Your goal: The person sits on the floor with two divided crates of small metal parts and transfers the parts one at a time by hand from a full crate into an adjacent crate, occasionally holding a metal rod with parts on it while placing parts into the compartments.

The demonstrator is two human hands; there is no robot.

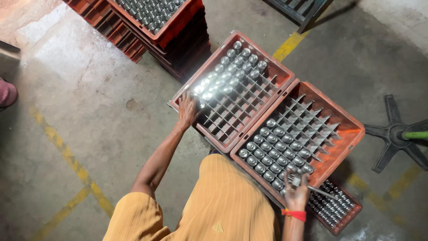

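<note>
Two red-brown crates with grey divider grids lie side by side in front of me. The left crate [281, 71] holds shiny metal cylinders [232, 67] in its far cells; the near cells show only grid. My left hand [187, 110] rests on that crate's left corner, fingers spread over the brightly lit parts. The right crate [352, 127] has metal cylinders [272, 151] filling its near cells. My right hand [296, 193], with a red band at the wrist, grips a metal part [294, 180] at this crate's near corner.
A third crate of small metal parts [334, 209] lies partly under the right crate. Stacked red crates with parts [178, 27] stand at the top. A black star-shaped stand base [394, 134] sits at right. Yellow floor lines [67, 156] cross the concrete. My orange garment [223, 205] fills the bottom.
</note>
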